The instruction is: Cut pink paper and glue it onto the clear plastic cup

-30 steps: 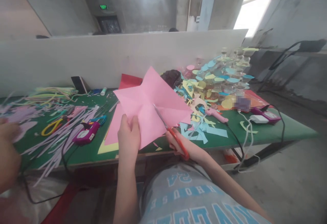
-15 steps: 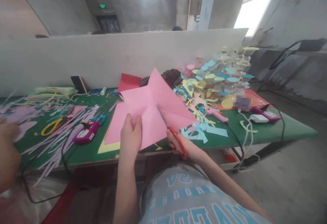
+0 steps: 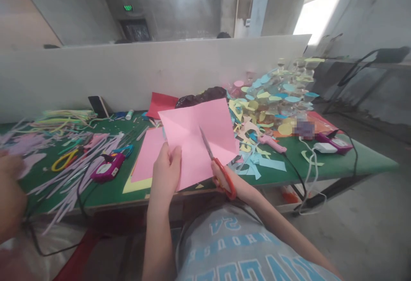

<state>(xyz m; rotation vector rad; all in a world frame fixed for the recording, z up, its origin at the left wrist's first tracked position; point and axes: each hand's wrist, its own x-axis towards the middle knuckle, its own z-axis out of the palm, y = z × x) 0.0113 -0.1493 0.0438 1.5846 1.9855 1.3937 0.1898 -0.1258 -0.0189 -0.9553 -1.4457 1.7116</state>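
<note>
The green tabletop [image 3: 362, 155] runs across in front of the person, and its near edge lies just below the raised work. Pink paper [image 3: 146, 157] lies flat on it at the left, over a yellow sheet [image 3: 138, 185]; the work is best kept lifted off these so that no blade catches them.

The pink sheet [image 3: 189, 157] is held up above the near edge, tilted, with soft creases across it. It looks thin enough to buckle, so a light pull from the holding side should keep it flat where the blades meet it.

The scissors [image 3: 215, 161] lie across its right part, tips pointing up and away. The blades look almost together; whether one of them passes behind the sheet, I cannot tell. For a clean line, the paper should sit deep between the blades, with the sheet turned to them rather than the wrist twisted.

The left hand [image 3: 167, 167] is closed in a pinch on the sheet's lower left edge, thumb on the near face, well clear of the blades; that gap is worth keeping. The right hand [image 3: 219, 181] is curled around the red handles, fingers partly hidden; a loose, even squeeze would probably serve better than short snips.

Blue scraps [image 3: 271, 164] lie to the right, and a small yellow scrap [image 3: 199, 186] sits below the sheet.
</note>
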